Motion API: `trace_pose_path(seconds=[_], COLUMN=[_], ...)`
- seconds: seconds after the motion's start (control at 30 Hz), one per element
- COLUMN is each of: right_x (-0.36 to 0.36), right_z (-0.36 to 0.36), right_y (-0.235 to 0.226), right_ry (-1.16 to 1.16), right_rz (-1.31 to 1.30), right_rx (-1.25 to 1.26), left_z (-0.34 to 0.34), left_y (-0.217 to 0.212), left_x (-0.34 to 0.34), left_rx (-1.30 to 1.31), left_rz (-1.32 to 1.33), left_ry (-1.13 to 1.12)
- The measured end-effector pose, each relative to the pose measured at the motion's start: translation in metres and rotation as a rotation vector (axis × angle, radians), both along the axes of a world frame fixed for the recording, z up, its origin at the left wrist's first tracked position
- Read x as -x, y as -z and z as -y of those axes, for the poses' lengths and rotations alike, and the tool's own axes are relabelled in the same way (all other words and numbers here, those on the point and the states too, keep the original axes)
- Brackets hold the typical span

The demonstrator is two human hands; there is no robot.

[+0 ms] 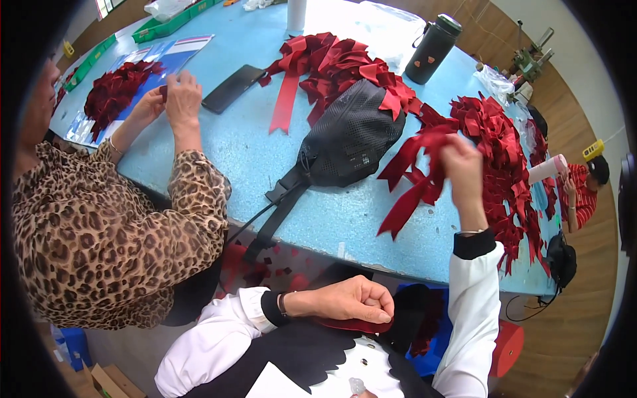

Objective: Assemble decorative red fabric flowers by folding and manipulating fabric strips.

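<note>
1. Right hand (462, 162), blurred, is at red ribbon (405, 211) near the blue surface's (262, 162) front edge; whether its fingers pinch, I cannot tell
2. Left hand (355, 300), below that edge, curls its fingers, partly hiding a red piece (352, 326)
3. Black bottle (434, 50) (small orange marks) stands toward the far edge

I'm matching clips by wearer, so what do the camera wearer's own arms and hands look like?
Long white fabric sleeves end in black fabric cuffs. The ungloved left hand has a narrow dark band at its wrist; the ungloved right hand, blurred, has a thin shiny bangle.
</note>
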State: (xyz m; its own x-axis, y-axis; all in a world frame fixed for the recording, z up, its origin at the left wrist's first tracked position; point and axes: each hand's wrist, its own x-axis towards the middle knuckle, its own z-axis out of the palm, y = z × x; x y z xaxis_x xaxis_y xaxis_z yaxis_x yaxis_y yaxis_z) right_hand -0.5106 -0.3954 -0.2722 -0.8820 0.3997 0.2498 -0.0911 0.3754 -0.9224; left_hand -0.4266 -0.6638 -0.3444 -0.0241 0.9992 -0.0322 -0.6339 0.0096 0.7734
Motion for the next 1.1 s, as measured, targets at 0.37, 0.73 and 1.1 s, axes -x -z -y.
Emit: trace_pose_path(seconds=[0.37,0.73,1.1], right_x=[-0.195,-0.410,-0.596], right_z=[0.054,-0.133,-0.272], right_y=[-0.040,0.007,0.056], right_ry=[-0.420,-0.082,0.228], right_rz=[-0.027,0.313,0.251], right_rx=[0.477,0.568,0.580], left_z=[-0.036,-0.226,-0.337], left_y=[-0.069,-0.070,-0.011], left_x=[-0.041,-0.138,-0.211], left_rx=[0.063,0.094,0.175], left_rz=[-0.301,-0.294,-0.069], left_ry=[-0.141,-0.106,-0.036])
